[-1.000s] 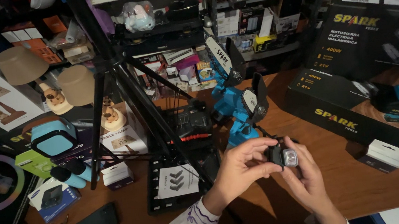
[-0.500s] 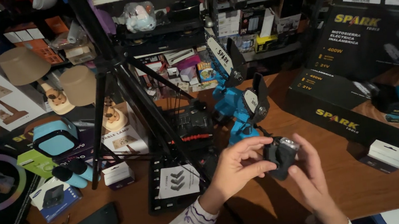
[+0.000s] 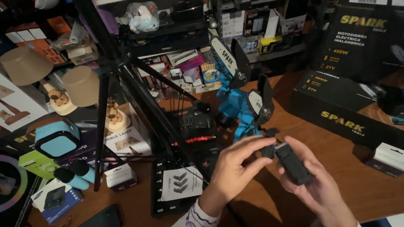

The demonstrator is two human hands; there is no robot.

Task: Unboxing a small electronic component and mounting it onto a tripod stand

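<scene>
Small black block (image 3: 293,163) is held above the surface (image 3: 397,193), cradled in the right hand (image 3: 317,186) and pinched at its top end by the left hand (image 3: 237,167). Judged rigid, light, smooth plastic; best gripped by the long sides.

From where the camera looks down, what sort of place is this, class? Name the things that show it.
Probably a small goods shop or stockroom: crowded metal shelves of boxed items, large black product cartons on the wooden table, and boxed beige-shaded table lamps standing on display.
</scene>
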